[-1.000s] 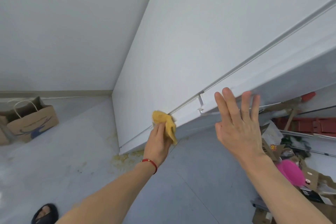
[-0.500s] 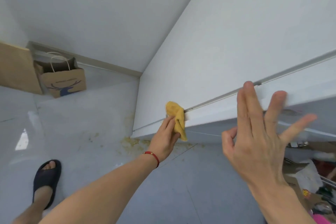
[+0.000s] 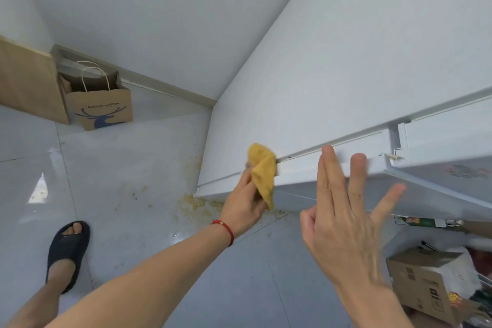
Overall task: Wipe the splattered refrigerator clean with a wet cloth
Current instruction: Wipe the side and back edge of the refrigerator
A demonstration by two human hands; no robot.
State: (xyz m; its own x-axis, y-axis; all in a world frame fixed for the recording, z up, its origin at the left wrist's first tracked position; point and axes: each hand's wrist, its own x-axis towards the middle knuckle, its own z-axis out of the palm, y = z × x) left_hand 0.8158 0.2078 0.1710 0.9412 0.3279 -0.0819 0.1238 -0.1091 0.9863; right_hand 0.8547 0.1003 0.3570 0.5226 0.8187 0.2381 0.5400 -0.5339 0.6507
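At the seam near the lower front corner of the refrigerator [image 3: 332, 61], the left hand [image 3: 246, 204] grips the bunched yellow cloth [image 3: 262, 170], pressing it into the gap, presumably to lift residue. The right hand [image 3: 343, 221], fingers spread and empty, likely steadies the door edge [image 3: 306, 176].

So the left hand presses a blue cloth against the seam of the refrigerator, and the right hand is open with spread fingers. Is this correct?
Not quite: the cloth is yellow, not blue, as the head view shows. The rest holds: the left hand presses it against the seam of the refrigerator, and the right hand is open with spread fingers.
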